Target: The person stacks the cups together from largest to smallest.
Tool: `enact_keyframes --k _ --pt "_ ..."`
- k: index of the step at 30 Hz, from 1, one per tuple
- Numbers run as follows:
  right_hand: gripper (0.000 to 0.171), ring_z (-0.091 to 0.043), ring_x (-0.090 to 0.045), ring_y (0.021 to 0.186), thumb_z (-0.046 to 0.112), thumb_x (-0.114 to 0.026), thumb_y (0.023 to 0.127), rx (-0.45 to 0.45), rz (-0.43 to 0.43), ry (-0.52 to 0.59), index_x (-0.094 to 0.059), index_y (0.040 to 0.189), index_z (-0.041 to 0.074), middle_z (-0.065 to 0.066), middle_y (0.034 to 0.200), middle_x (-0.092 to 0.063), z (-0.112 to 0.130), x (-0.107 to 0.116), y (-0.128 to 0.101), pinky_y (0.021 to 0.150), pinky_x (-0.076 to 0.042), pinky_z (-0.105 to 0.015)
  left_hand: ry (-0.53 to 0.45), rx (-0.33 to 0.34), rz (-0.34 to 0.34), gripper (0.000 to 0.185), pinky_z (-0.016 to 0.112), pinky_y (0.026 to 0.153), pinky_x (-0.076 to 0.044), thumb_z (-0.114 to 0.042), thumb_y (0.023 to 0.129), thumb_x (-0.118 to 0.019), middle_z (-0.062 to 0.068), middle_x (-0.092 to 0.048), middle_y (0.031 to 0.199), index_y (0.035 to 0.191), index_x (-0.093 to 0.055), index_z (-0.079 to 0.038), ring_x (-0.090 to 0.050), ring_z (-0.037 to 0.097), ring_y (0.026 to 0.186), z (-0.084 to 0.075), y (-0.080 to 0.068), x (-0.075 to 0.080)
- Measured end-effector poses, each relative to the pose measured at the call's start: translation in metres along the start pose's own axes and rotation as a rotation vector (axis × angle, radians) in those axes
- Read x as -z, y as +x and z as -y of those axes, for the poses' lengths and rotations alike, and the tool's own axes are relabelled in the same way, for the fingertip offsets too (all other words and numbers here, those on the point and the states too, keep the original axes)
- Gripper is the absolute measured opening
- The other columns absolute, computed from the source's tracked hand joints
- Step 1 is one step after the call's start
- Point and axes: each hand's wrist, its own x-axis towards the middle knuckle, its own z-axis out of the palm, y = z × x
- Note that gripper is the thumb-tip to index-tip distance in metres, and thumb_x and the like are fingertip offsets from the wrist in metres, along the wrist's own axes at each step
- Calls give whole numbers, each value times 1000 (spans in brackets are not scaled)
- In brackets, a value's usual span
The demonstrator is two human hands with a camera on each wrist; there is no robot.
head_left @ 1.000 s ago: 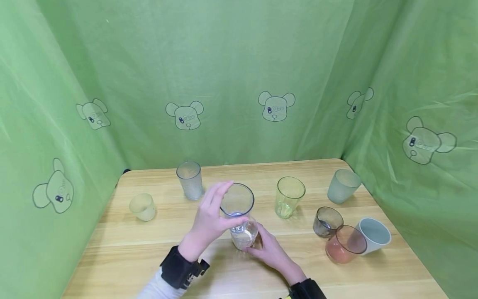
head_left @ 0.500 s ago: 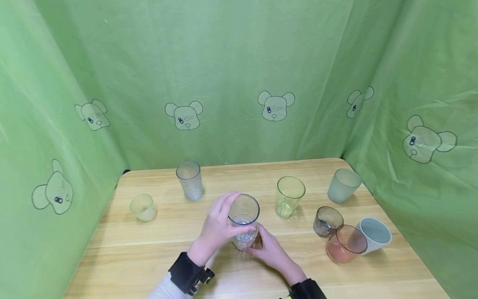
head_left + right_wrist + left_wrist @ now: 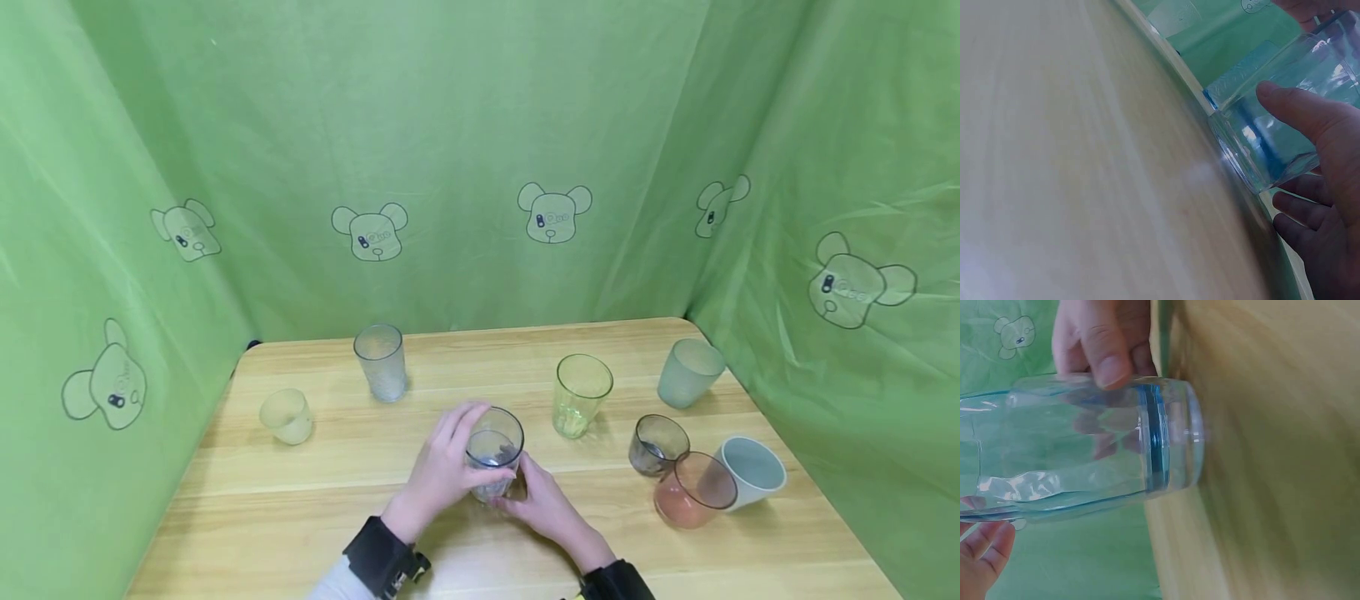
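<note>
Basically a wooden table (image 3: 315, 492) w/ green cloth backdrop (image 3: 450, 125) printed w/ bear heads on three sides. Cups spread across it: white cup (image 3: 753, 471) tilted at far right, leaning by a pink cup (image 3: 693, 492), which touches a smoky grey glass (image 3: 657, 445); frosted green cup (image 3: 688, 372) near the back right corner, yellow-green glass (image 3: 579, 395) right of centre, tall frosted clear glass (image 3: 381, 362) back left, small pale yellow cup (image 3: 287, 414) well apart on the left.

Centre front: clear glass (image 3: 493, 450) stands upright inside a second clear cup (image 3: 491, 487), only the lower rim/base of that one shows below it. Base sits on the table per both wrist views, blue-tinted band near the bottom (image 3: 1157, 447).

Left hand (image 3: 442, 471) wraps the upper glass from the left, fingers curled over the rim side, thumb across the front; left wrist view shows a thumb pressed on the wall (image 3: 1107, 359). Right hand (image 3: 543, 500) grips the lower part from the right, thumb on the glass wall (image 3: 1297, 112), other fingers curled under beside the base. Both hands closed round the stacked pair, black wrist straps (image 3: 378, 554) on both arms
</note>
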Motion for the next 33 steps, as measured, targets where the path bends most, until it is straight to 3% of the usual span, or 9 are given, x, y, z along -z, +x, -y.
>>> enact_keyframes --k 10,17,22,27,33 --pt "87 -34 -52 130 36 -83 73 37 -27 -6 -40 145 14 -13 142 -55 -1 0 0 109 -41 -56 -38 90 78 98 45 100 -52 -58 66 -78 14 -52 136 142 -43 -7 -54 29 123 1 -8 -5" --pt "91 -34 -50 133 37 -83 74 25 -15 -12 -36 149 13 -14 144 -52 1 0 -1 112 -37 -56 -141 244 187 109 48 108 -45 -52 67 -80 16 -41 150 154 -25 -15 -47 32 134 -2 -15 -2" --pt "89 -33 -47 136 41 -82 74 -13 0 1 -38 147 14 -13 146 -51 3 0 -1 115 -34 -54 -219 373 246 116 50 111 -39 -49 67 -81 17 -33 156 156 -16 -14 -42 34 138 -2 -25 0" --pt "90 -34 -46 136 43 -81 74 -3 -6 -13 -38 146 13 -14 145 -51 4 0 -1 114 -34 -55 -273 437 278 117 48 109 -43 -49 69 -80 18 -31 157 157 -13 -12 -44 35 137 4 -35 -3" --pt "93 -35 -43 138 48 -80 75 -19 3 -5 -35 149 12 -15 148 -48 5 0 -1 115 -32 -56 -386 481 345 117 52 109 -42 -47 71 -80 15 -29 158 158 -7 -19 -41 34 139 10 -45 -10"
